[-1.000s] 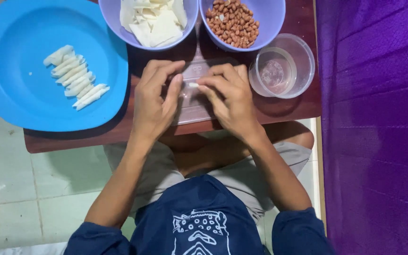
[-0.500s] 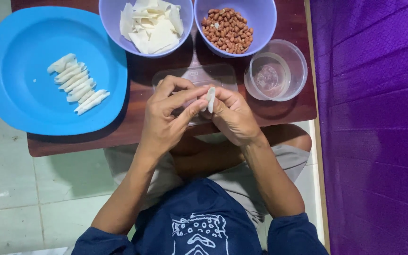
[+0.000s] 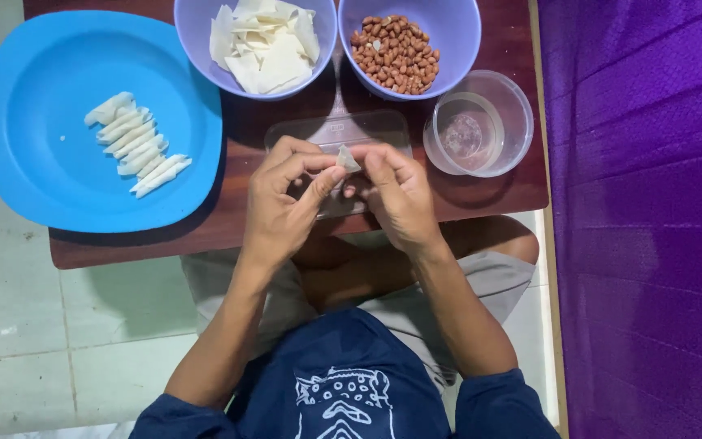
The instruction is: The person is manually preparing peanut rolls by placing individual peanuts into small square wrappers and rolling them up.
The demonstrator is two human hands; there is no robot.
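Observation:
My left hand [image 3: 282, 199] and my right hand [image 3: 396, 191] meet over a clear plastic lid [image 3: 331, 130] on the dark wooden table [image 3: 229, 228]. Between the fingertips of both hands is a small white wrapper roll [image 3: 346, 159], held upright. Behind the hands stand a purple bowl of white wrapper sheets [image 3: 262, 41] and a purple bowl of peanuts [image 3: 396, 49]. A blue plate [image 3: 50, 73] at the left holds several finished white rolls [image 3: 133, 145] in a row.
A small clear container of liquid [image 3: 473, 130] stands right of my hands. A purple cloth [image 3: 643, 219] covers the floor on the right. Pale floor tiles [image 3: 58, 325] lie to the left. My knees sit under the table's front edge.
My hands have lifted slightly off the lid and closed together. The wrapper, flat on the lid a second ago, is now a small roll pinched between the fingertips.

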